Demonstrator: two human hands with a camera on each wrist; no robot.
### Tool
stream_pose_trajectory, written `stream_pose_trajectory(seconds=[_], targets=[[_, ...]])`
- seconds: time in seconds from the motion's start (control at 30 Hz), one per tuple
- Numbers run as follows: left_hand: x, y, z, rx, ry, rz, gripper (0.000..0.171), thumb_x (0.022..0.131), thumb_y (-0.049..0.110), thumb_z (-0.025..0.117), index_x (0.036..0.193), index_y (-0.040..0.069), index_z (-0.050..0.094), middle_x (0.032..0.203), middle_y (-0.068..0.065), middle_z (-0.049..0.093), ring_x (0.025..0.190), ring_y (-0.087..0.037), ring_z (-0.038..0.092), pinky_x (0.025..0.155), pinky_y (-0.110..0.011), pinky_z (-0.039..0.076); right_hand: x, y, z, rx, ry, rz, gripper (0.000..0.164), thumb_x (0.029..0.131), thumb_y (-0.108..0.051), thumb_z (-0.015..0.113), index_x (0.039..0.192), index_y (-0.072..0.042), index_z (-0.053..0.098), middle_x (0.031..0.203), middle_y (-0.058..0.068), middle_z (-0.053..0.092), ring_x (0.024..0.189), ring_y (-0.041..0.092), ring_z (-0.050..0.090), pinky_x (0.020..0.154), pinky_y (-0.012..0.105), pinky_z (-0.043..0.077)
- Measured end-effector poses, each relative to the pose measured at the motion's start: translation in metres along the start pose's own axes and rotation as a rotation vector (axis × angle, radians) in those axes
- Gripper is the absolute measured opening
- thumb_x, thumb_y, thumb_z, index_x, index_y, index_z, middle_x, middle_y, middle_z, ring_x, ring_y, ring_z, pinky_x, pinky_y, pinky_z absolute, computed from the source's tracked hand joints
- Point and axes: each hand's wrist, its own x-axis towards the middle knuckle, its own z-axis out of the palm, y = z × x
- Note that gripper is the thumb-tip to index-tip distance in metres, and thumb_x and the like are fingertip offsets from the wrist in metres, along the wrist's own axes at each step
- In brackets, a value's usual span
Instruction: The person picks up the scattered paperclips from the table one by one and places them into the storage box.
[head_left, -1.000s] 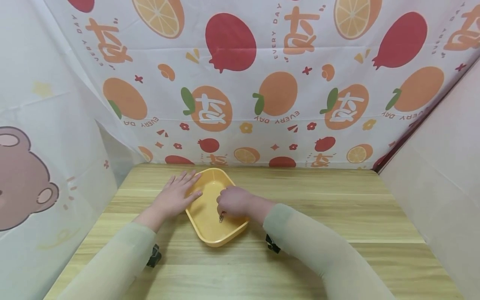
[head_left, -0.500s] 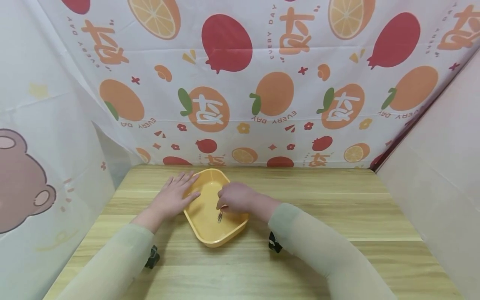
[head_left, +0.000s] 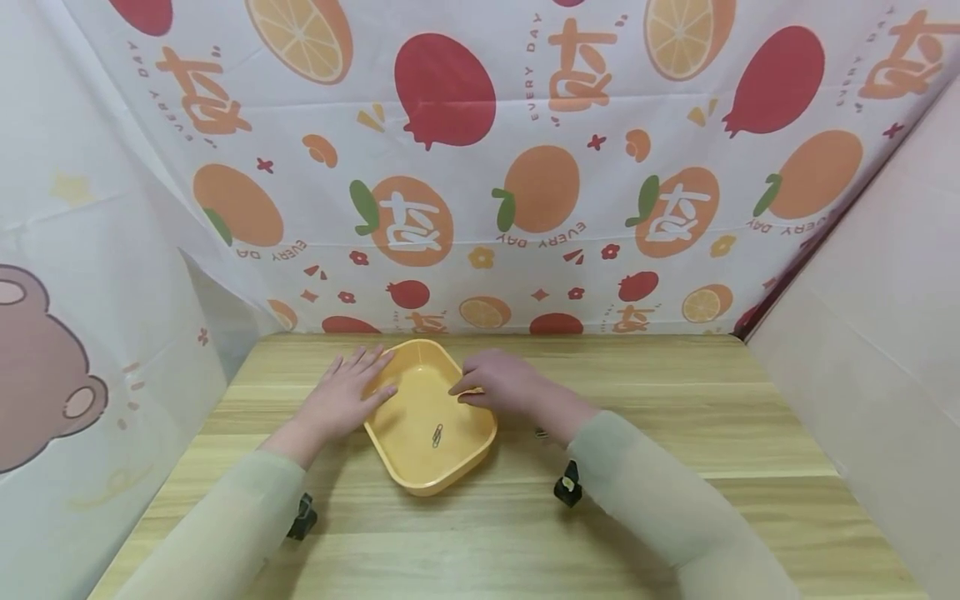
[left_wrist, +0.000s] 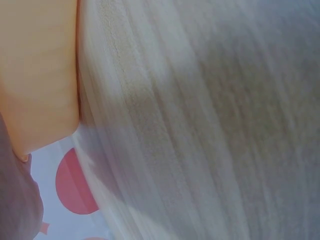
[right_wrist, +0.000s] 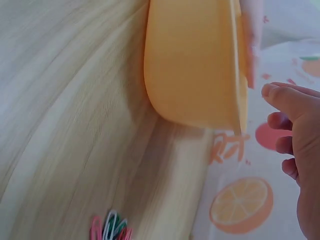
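Observation:
The left hand [head_left: 345, 398] rests on the left rim of a yellow plastic tray [head_left: 408, 477], fingers spread and nearly straight, its thumb over the inside. Small paper clips [head_left: 437, 436] lie on the tray's floor, too small to count surely. Above the tray's right rim is the right hand [head_left: 501, 383], thumb and forefinger close together, nothing visible between them. In the right wrist view that hand [right_wrist: 305, 130] hangs beside the tray [right_wrist: 195, 65] with its other fingers loosely curled. The left wrist view shows the tray's outer wall [left_wrist: 40, 70] and part of the left hand [left_wrist: 17, 195].
More paper clips [right_wrist: 111, 227], pink, white, green and red, lie on the wooden table [right_wrist: 75, 125] right of the tray, partly beneath the right wrist in the head view. A fruit-print cloth [head_left: 487, 208] hangs behind the table, with pale cloths at both sides.
The right hand has let go of the paper clips, which now lie in the tray, and has moved up and right to the rim. The left hand stays on the tray.

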Motion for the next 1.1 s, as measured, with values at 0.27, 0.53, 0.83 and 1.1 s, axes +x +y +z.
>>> stream_pose_trajectory(seconds=[0.27,0.53,0.83,1.1], targets=[[-0.001,0.001,-0.001,-0.005,0.002,-0.005,0.07,0.101,0.055,0.044,0.159,0.02,0.025,0.164,-0.012,0.02,0.15,-0.04,0.011,0.119,-0.061,0.001,-0.04,0.021,0.002,0.053,0.099,0.094,0.018,0.092,-0.028,0.073,0.108,-0.023,0.079,0.086,-0.008,0.062,0.079,0.009,0.054,0.072,0.027,0.048],[0.0,0.0,0.001,-0.004,0.003,-0.002,0.069,0.101,0.053,0.046,0.159,0.02,0.025,0.164,-0.012,0.02,0.15,-0.04,0.011,0.119,-0.062,0.002,-0.093,0.043,0.024,0.014,0.069,0.16,0.018,0.09,-0.029,0.074,0.106,-0.02,0.08,0.082,-0.009,0.062,0.076,0.009,0.053,0.07,0.029,0.049],[0.0,0.0,0.0,0.0,0.016,-0.003,0.069,0.101,0.051,0.048,0.158,0.02,0.027,0.164,-0.011,0.021,0.15,-0.039,0.012,0.119,-0.062,0.003,-0.146,0.06,0.042,0.007,0.107,0.189,0.017,0.088,-0.028,0.076,0.102,-0.019,0.08,0.081,-0.011,0.063,0.074,0.007,0.054,0.069,0.029,0.049],[-0.001,0.0,-0.001,-0.012,0.005,-0.001,0.069,0.101,0.05,0.048,0.158,0.02,0.027,0.163,-0.012,0.021,0.15,-0.04,0.012,0.119,-0.062,0.002,-0.158,0.062,0.045,0.045,0.105,0.231,0.017,0.089,-0.029,0.075,0.103,-0.022,0.079,0.085,-0.013,0.063,0.078,0.005,0.055,0.073,0.03,0.052]])
